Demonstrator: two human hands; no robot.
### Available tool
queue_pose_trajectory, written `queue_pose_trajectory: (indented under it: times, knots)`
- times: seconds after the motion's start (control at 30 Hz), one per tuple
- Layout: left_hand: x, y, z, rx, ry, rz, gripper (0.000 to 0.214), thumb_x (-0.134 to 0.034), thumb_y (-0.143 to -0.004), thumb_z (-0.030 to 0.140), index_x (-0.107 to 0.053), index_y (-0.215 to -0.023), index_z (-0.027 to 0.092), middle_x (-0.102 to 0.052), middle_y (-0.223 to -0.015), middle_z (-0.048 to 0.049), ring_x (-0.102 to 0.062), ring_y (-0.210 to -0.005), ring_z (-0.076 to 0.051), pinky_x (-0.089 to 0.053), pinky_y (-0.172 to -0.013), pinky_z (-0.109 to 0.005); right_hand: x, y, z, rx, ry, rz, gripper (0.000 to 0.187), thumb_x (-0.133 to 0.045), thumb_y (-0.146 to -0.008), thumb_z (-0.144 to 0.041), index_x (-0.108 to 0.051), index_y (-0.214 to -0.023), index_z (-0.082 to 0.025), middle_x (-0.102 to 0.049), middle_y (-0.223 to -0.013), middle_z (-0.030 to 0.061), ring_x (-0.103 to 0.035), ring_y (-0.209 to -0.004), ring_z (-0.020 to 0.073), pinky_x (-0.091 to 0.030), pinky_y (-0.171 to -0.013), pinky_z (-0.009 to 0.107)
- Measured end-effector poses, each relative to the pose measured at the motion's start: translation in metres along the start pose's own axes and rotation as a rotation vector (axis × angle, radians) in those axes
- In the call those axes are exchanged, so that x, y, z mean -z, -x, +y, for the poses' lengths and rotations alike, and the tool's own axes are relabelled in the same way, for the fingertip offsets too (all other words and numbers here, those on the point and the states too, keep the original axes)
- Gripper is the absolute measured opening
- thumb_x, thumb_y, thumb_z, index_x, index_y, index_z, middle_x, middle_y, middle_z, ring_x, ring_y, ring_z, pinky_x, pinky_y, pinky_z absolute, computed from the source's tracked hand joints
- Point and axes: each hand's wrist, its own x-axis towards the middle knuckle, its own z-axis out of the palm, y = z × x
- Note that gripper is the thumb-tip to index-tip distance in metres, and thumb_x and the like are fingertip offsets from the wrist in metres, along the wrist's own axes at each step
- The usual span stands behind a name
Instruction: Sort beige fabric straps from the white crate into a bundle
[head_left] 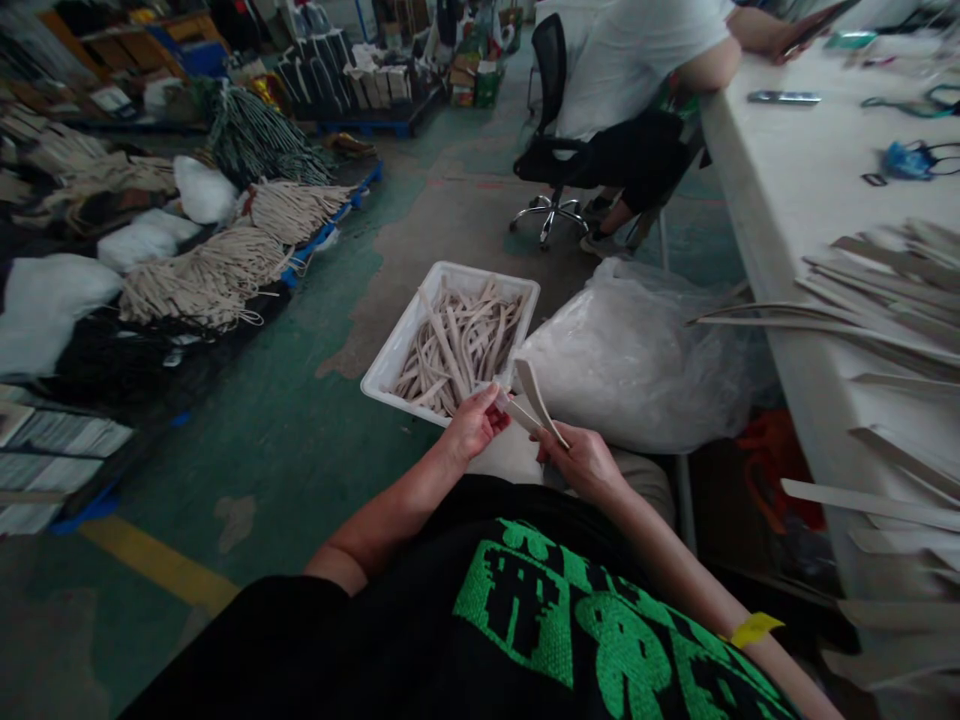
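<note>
Over my lap, my right hand (583, 460) is closed around a beige strap (536, 392) whose bent length stands up above the fingers. My left hand (476, 425) pinches the strap's other end, where a small whitish piece shows at the fingertips; its kind is too small to make out. Just beyond my hands, a white plastic crate (382, 375) stands low, with many loose beige straps (457, 345) heaped inside. Beside it, to the right, a large clear plastic bag (637, 360) bulges near my right hand.
On the right, a long white table (772, 190) bears more beige strips (900, 310). A seated person (637, 70) is at its far end, on a black office chair (551, 160). Pallets with bundled cords (210, 270) line the left. Something orange (780, 465) lies under the table.
</note>
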Motion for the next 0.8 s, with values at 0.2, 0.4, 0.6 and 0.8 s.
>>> queue_pose_trajectory:
  times: [0.2, 0.4, 0.6, 0.8]
  knots:
    - [0.002, -0.004, -0.004, -0.075, -0.056, -0.083, 0.037, -0.085, -0.07, 0.045, -0.064, -0.079, 0.016, -0.07, -0.076, -0.0007, -0.061, -0.058, -0.009, -0.051, -0.06, -0.024, 0.002, -0.001, -0.004, -0.01, 0.159, -0.006, 0.017, -0.051, -0.079, -0.024, -0.064, -0.068, -0.024, -0.064, -0.063, -0.0009, -0.055, -0.059, 0.0159, -0.037, -0.061, 0.026]
    - [-0.002, -0.002, 0.001, -0.074, 0.021, -0.028, 0.027, -0.079, -0.079, 0.039, -0.063, -0.076, 0.016, -0.069, -0.073, -0.0003, -0.061, -0.061, -0.01, -0.046, -0.057, -0.022, -0.002, -0.002, -0.008, 0.0, 0.209, -0.025, 0.015, -0.052, -0.077, -0.019, -0.063, -0.069, -0.023, -0.066, -0.067, -0.0005, -0.057, -0.062, 0.0159, -0.036, -0.062, 0.025]
    - [-0.009, 0.003, -0.003, -0.073, 0.116, -0.05, 0.027, -0.083, -0.075, 0.033, -0.064, -0.074, 0.015, -0.067, -0.069, 0.0003, -0.06, -0.058, -0.01, -0.047, -0.058, -0.022, -0.006, -0.004, -0.006, 0.006, 0.22, 0.081, 0.016, -0.05, -0.081, -0.021, -0.064, -0.072, -0.024, -0.067, -0.068, 0.0001, -0.058, -0.062, 0.0163, -0.037, -0.061, 0.024]
    - [-0.008, 0.0, -0.007, -0.085, 0.178, -0.007, 0.016, -0.078, -0.079, 0.028, -0.069, -0.081, 0.014, -0.071, -0.076, -0.0017, -0.063, -0.065, -0.01, -0.048, -0.067, -0.023, -0.012, -0.003, -0.002, 0.036, 0.324, 0.026, 0.012, -0.055, -0.08, -0.019, -0.066, -0.08, -0.025, -0.072, -0.077, 0.0011, -0.064, -0.07, 0.0175, -0.037, -0.063, 0.024]
